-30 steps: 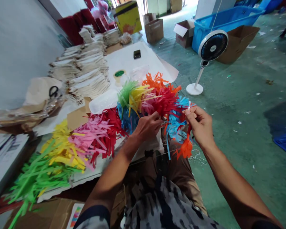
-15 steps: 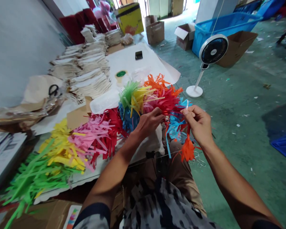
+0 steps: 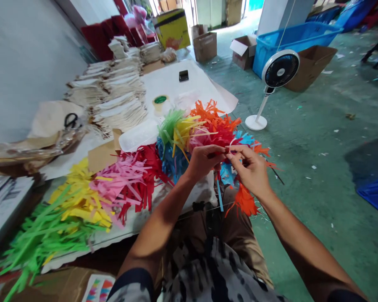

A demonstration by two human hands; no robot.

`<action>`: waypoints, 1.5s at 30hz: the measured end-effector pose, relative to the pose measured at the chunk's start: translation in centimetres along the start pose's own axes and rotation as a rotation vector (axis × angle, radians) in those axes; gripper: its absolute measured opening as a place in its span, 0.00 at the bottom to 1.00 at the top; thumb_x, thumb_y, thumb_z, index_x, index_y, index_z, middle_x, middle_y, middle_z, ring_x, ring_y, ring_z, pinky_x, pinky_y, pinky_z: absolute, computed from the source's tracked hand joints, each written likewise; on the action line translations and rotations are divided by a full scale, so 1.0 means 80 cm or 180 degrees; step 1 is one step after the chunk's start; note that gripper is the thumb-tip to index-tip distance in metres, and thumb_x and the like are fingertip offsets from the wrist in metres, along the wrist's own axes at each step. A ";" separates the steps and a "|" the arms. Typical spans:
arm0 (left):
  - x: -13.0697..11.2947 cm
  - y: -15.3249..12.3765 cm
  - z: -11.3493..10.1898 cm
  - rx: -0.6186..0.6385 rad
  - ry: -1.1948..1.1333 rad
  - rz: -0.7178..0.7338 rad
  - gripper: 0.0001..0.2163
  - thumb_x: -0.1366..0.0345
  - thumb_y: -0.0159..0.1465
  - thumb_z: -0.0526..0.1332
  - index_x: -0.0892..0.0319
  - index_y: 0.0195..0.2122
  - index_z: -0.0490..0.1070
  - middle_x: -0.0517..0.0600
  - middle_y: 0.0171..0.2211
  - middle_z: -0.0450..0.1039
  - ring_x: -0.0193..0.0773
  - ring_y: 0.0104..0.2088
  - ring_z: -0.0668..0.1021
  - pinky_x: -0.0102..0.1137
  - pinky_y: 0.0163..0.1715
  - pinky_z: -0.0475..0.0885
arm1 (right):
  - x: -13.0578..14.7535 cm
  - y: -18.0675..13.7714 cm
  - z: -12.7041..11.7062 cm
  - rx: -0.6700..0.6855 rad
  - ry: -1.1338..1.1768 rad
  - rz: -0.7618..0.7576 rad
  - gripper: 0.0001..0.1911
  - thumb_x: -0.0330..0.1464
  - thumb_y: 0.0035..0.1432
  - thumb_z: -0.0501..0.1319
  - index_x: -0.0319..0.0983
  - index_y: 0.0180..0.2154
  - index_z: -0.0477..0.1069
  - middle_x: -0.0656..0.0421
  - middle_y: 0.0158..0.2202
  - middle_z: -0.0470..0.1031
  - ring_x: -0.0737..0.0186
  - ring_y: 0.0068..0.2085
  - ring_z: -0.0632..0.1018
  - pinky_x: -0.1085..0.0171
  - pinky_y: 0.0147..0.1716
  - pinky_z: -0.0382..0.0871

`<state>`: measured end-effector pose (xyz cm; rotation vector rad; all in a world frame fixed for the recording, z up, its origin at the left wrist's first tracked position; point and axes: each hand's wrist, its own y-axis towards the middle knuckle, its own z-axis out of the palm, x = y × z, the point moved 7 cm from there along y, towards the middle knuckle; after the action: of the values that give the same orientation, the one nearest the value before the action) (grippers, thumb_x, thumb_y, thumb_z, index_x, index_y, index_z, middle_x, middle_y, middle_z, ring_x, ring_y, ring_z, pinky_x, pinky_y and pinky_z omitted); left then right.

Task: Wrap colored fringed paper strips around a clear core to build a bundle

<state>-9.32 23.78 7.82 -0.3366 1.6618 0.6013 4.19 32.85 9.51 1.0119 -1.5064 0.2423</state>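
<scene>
My left hand (image 3: 206,161) is closed in a pinch, its fingertips meeting those of my right hand (image 3: 250,170). A thin white strip (image 3: 232,141) curls up from the right thumb and forefinger. The pinched part between the hands is small and mostly hidden; it seems to be the twisted middle of a paper tassel. Below the right hand hangs an orange paper tassel (image 3: 245,200), with blue fringe (image 3: 227,174) beside it. Just beyond lie red tassels (image 3: 222,137), orange tassels (image 3: 208,110), yellow tassels (image 3: 185,130) and pale green tassels (image 3: 171,126).
Green tassels (image 3: 50,228), yellow tassels (image 3: 82,197) and pink tassels (image 3: 119,174) lie along the table's left. Farther back are a tape roll (image 3: 160,100), a phone (image 3: 183,76) and stacked pale bundles (image 3: 116,92). A fan (image 3: 264,100) stands on the floor at right.
My right hand has moved left, bringing its fingertips against those of my left hand, which has shifted slightly right. The white strip has come along with the right hand.
</scene>
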 end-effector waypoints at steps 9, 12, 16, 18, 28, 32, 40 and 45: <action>0.004 -0.003 0.002 0.0073 0.0012 0.0091 0.18 0.49 0.61 0.73 0.61 0.39 0.83 0.47 0.22 0.78 0.34 0.19 0.79 0.27 0.21 0.75 | -0.009 -0.001 -0.006 0.0007 -0.0116 0.0022 0.08 0.40 0.70 0.63 0.44 0.44 0.78 0.64 0.29 0.73 0.66 0.28 0.70 0.64 0.31 0.62; -0.009 -0.005 0.001 0.0067 0.0515 0.0422 0.14 0.53 0.64 0.72 0.60 0.41 0.84 0.51 0.30 0.83 0.35 0.25 0.82 0.28 0.26 0.77 | -0.012 -0.001 -0.005 0.0001 -0.0068 0.0071 0.07 0.39 0.70 0.63 0.44 0.42 0.77 0.64 0.28 0.73 0.66 0.28 0.71 0.64 0.31 0.63; -0.028 -0.010 0.004 -0.0026 0.1338 0.1053 0.06 0.64 0.66 0.69 0.57 0.41 0.84 0.52 0.39 0.86 0.37 0.36 0.85 0.29 0.37 0.79 | -0.015 -0.001 -0.005 0.0006 -0.0018 0.0140 0.07 0.39 0.69 0.63 0.43 0.39 0.76 0.63 0.29 0.73 0.66 0.29 0.72 0.64 0.32 0.63; -0.030 -0.011 0.005 -0.0056 0.1545 0.1156 0.06 0.67 0.66 0.68 0.57 0.42 0.84 0.52 0.39 0.86 0.36 0.36 0.85 0.29 0.37 0.78 | -0.018 -0.001 -0.004 0.0018 0.0004 0.0178 0.07 0.39 0.69 0.63 0.43 0.39 0.76 0.63 0.29 0.74 0.66 0.30 0.72 0.64 0.31 0.63; -0.046 -0.025 0.007 -0.0497 0.2075 0.1460 0.05 0.68 0.64 0.69 0.57 0.41 0.82 0.50 0.38 0.86 0.33 0.32 0.84 0.26 0.33 0.74 | -0.022 -0.002 -0.001 -0.0168 0.0084 0.0194 0.09 0.38 0.66 0.65 0.42 0.34 0.73 0.64 0.26 0.72 0.67 0.27 0.70 0.65 0.30 0.63; -0.038 -0.025 0.005 -0.0500 0.1874 0.1274 0.04 0.69 0.64 0.68 0.57 0.39 0.83 0.50 0.35 0.86 0.34 0.32 0.83 0.26 0.33 0.74 | -0.023 -0.002 0.004 -0.0073 0.0197 0.0293 0.10 0.38 0.66 0.65 0.42 0.33 0.72 0.65 0.25 0.69 0.67 0.27 0.68 0.65 0.28 0.60; -0.013 -0.019 -0.006 -0.0314 0.0754 0.0753 0.08 0.61 0.64 0.72 0.60 0.40 0.85 0.52 0.35 0.86 0.35 0.32 0.84 0.28 0.33 0.76 | -0.022 -0.001 0.003 0.0094 0.0148 0.0265 0.10 0.38 0.67 0.64 0.41 0.34 0.74 0.66 0.24 0.67 0.69 0.25 0.66 0.65 0.26 0.57; -0.008 -0.019 -0.008 -0.0333 0.0600 0.0669 0.09 0.60 0.64 0.72 0.59 0.41 0.84 0.52 0.37 0.85 0.36 0.33 0.83 0.28 0.32 0.75 | -0.022 -0.002 0.001 0.0100 0.0028 0.0290 0.09 0.38 0.67 0.64 0.41 0.34 0.74 0.65 0.24 0.68 0.68 0.24 0.66 0.64 0.26 0.58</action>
<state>-8.93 22.06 8.18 -0.3034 1.8652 0.8369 4.01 33.46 7.88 0.9669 -1.5468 0.3357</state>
